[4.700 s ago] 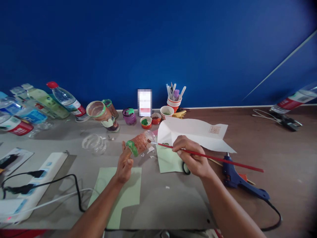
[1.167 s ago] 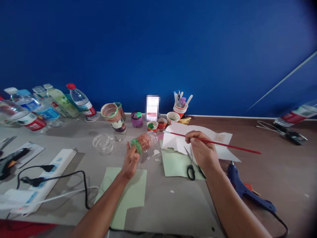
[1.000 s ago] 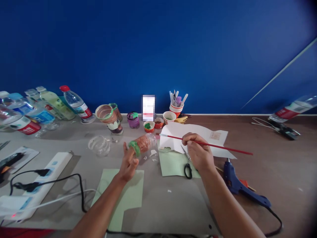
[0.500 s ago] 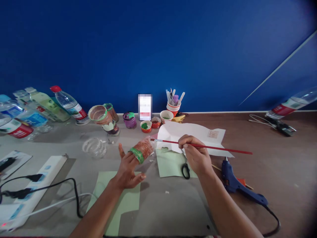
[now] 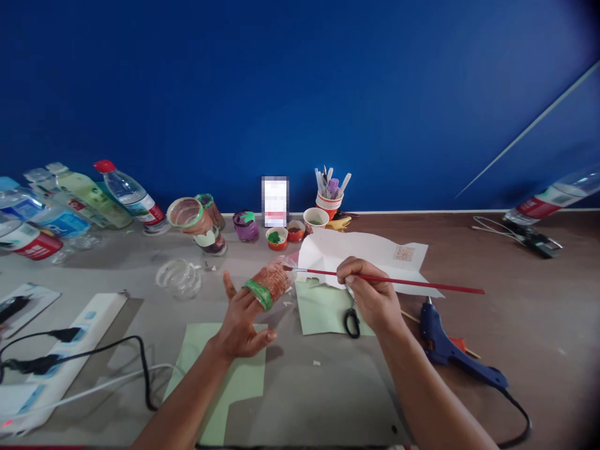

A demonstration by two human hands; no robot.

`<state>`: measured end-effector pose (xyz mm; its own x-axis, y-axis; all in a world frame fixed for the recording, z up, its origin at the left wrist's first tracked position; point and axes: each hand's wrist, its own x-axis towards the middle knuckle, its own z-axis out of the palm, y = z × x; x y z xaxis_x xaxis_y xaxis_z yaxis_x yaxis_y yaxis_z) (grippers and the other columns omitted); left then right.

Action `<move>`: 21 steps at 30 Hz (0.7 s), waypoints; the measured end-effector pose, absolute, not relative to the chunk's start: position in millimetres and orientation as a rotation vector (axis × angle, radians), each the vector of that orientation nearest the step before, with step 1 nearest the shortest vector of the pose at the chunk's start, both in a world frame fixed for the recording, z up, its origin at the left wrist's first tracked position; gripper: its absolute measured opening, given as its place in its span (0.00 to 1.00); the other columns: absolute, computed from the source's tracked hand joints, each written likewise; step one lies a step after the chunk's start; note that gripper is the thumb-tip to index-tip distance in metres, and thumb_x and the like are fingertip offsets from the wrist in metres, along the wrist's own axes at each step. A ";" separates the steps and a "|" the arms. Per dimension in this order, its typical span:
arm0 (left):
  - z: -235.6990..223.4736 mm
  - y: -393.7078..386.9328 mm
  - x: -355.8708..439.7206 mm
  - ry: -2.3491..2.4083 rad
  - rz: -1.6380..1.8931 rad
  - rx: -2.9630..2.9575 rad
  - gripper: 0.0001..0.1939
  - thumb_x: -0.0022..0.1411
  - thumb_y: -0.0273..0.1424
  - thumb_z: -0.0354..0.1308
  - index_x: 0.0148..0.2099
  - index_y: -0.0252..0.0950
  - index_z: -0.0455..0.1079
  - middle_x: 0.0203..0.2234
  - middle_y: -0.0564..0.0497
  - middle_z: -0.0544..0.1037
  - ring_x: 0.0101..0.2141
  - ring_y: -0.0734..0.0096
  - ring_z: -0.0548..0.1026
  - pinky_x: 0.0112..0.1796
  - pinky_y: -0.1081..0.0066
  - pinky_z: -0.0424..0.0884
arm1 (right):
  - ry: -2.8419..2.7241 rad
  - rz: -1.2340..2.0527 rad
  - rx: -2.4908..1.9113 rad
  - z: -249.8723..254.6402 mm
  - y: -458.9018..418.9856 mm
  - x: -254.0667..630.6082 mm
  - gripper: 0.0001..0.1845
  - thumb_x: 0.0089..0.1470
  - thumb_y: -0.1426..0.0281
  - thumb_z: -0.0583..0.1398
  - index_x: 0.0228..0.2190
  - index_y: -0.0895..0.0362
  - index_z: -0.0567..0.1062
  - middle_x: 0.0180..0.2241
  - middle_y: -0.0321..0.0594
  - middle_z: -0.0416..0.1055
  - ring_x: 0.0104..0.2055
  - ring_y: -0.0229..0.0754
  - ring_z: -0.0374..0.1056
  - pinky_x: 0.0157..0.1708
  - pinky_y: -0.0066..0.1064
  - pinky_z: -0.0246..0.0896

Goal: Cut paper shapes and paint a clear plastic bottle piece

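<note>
My left hand (image 5: 239, 328) has its middle fingers inside a clear plastic bottle piece (image 5: 277, 278) and holds it up that way, thumb and little finger sticking out. Brown paint covers most of this piece, with a green band around the rim near my knuckles; its far end is still clear. Pinched in my right hand (image 5: 368, 289) is a long red paintbrush (image 5: 431, 285), its bristles against the far end of the piece. Small paper cups of green paint (image 5: 276, 239) and brown paint (image 5: 295, 231) stand behind.
Left: several bottles (image 5: 134, 197), painted cups (image 5: 192, 219), a clear plastic piece (image 5: 179, 279) and a power strip (image 5: 77, 356). White paper (image 5: 398, 244), green paper (image 5: 323, 312), black-handled scissors (image 5: 351, 323) and a blue glue gun (image 5: 440, 344) lie around my right arm. A phone (image 5: 275, 203) leans on the wall.
The paintbrush has shifted slightly, its tip a little lower and its handle end a bit farther right. My left hand and the bottle piece have hardly moved.
</note>
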<state>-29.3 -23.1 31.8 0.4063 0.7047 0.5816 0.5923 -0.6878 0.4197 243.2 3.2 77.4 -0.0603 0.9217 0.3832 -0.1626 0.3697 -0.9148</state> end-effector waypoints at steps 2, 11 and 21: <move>32.2 -22.9 -28.9 1.196 1.178 2.464 0.31 0.58 0.55 0.52 0.56 0.44 0.72 0.45 0.43 0.81 0.46 0.47 0.75 0.61 0.45 0.15 | -1.333 1.037 -0.777 76.6 3.0 244.1 0.10 0.53 0.76 0.58 0.29 0.52 0.78 0.26 0.36 0.68 0.31 0.41 0.62 0.32 0.34 0.54; 28.9 -20.5 -31.1 1.227 1.335 2.247 0.29 0.62 0.55 0.45 0.53 0.45 0.73 0.45 0.45 0.80 0.49 0.49 0.74 0.64 0.48 0.19 | -1.393 0.996 -0.827 76.2 0.3 239.8 0.09 0.53 0.75 0.57 0.27 0.53 0.77 0.27 0.36 0.69 0.30 0.41 0.63 0.31 0.33 0.55; 10.5 -15.0 -26.2 1.113 1.543 1.423 0.35 0.54 0.62 0.51 0.50 0.41 0.75 0.43 0.43 0.79 0.57 0.41 0.67 0.63 0.44 0.51 | -1.526 0.872 -0.831 81.2 -5.5 228.9 0.09 0.53 0.75 0.57 0.27 0.53 0.77 0.26 0.37 0.70 0.30 0.42 0.66 0.31 0.34 0.60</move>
